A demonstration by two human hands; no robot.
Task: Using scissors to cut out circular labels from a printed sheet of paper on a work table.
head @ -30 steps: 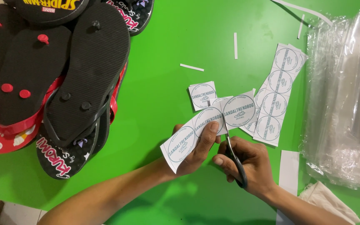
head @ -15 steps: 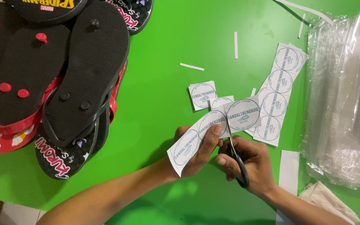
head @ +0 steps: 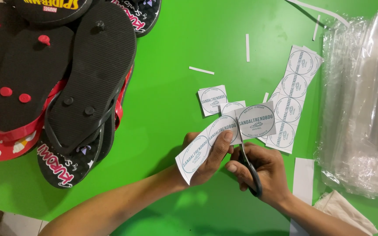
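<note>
Nearest the camera, both forearms reach in from the bottom edge over a green tabletop (head: 167, 87). The left hand (head: 206, 159) is closed in a pinch on a strip of round labels (head: 224, 135), thumb on top, holding it tilted up off the tabletop. The right hand (head: 263, 172) has its grip closed through the dark handles of a pair of scissors (head: 246, 164); the blades point away from the person and sit in the strip, between the end label and the next one. How far apart the blades stand cannot be told.

Just beyond the hands, two loose cut labels (head: 213, 99) lie flat, one partly under the held strip. To their right a longer sheet of labels (head: 292, 100) rests at a slant, touching the edge of a pile of clear plastic bags (head: 364, 113) that fills the right side. A white paper strip (head: 303, 183) and a pale cloth (head: 346, 212) lie near the right wrist.

Farther out, thin paper offcuts (head: 201, 70) are scattered on the green. At the left, well apart from the hands, a heap of black and red flip-flops (head: 66, 83) lies mostly sole up, overlapping one another.
</note>
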